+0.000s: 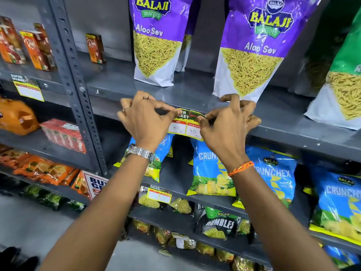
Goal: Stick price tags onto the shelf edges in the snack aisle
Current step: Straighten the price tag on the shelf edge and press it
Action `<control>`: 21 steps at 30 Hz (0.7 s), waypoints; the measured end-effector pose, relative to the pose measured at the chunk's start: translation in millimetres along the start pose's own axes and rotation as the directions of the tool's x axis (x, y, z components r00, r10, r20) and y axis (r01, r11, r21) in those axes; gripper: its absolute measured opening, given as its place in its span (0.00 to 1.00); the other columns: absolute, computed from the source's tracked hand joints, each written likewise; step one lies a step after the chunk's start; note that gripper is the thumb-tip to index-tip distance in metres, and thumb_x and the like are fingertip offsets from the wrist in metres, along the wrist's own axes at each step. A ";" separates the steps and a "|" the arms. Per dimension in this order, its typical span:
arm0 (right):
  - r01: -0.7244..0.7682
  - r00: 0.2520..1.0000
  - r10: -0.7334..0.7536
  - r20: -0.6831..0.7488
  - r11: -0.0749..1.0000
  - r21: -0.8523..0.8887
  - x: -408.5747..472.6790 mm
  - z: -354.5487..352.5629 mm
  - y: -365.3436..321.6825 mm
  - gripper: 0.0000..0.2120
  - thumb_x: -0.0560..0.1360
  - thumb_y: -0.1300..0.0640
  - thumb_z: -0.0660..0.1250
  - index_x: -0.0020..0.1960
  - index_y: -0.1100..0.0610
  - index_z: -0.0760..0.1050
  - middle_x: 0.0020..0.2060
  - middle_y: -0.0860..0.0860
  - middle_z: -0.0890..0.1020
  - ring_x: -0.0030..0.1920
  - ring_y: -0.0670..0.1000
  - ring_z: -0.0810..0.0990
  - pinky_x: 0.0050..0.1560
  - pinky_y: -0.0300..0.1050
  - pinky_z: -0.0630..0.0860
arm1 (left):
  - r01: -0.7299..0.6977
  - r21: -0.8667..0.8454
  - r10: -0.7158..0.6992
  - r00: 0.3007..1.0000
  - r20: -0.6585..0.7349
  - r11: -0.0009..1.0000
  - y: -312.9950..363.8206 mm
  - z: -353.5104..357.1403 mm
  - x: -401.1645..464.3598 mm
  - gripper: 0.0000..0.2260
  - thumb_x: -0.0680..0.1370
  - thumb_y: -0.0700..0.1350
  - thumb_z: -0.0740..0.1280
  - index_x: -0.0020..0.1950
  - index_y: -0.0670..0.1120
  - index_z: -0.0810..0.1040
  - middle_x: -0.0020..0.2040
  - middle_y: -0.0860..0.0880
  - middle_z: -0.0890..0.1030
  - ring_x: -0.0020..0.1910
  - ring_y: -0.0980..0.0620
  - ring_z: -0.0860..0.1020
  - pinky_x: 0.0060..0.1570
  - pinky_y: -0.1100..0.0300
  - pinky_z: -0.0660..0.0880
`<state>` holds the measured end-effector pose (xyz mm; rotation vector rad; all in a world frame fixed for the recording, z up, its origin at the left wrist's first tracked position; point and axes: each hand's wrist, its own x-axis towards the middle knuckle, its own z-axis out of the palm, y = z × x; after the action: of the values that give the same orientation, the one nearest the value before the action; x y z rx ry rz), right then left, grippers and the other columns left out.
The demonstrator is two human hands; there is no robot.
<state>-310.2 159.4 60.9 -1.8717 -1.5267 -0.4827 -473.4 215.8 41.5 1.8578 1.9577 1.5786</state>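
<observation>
At the centre of the frame, both hands are pinching a price tag against the grey shelf edge: the left hand is gripping its upper left corner, the right hand its right side. The tag is bowing outward, seemingly not yet stuck flat. If the pinches are let go unevenly, it could be fixing crooked or creased, or dropping onto the chip bags below
</observation>
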 end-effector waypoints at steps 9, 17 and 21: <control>-0.051 0.997 0.049 -0.053 0.998 -0.035 1.5 8.0 -2.3 0.08 0.67 0.45 0.71 0.38 0.48 0.85 0.62 0.47 0.73 0.62 0.59 0.64 0.52 0.55 0.58 | 0.005 0.039 -0.004 1.000 -0.009 0.999 -1.4 -0.9 5.0 0.16 0.62 0.72 0.74 0.42 0.64 0.86 0.48 0.59 0.75 0.59 0.47 0.71 0.52 0.53 0.61; -0.115 0.984 0.108 -0.144 0.993 -0.040 -0.3 -4.6 21.4 0.11 0.65 0.42 0.76 0.35 0.48 0.81 0.58 0.48 0.76 0.61 0.59 0.65 0.50 0.55 0.56 | 0.037 0.011 -0.036 0.996 -0.076 0.999 -20.9 -10.4 17.6 0.16 0.64 0.70 0.74 0.45 0.62 0.85 0.53 0.59 0.77 0.61 0.48 0.73 0.54 0.54 0.61; -0.070 0.979 0.072 -0.190 0.997 0.017 4.7 -10.2 15.0 0.20 0.61 0.30 0.74 0.39 0.45 0.79 0.54 0.44 0.76 0.60 0.57 0.66 0.49 0.52 0.54 | 0.060 -0.031 -0.063 0.991 -0.117 0.998 -26.2 -14.4 18.6 0.10 0.69 0.61 0.75 0.48 0.61 0.85 0.55 0.58 0.77 0.61 0.47 0.75 0.55 0.55 0.61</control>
<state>-293.4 154.2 67.3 -1.8099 -1.3297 -0.6017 -507.0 226.5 42.8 1.7144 2.0067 1.7249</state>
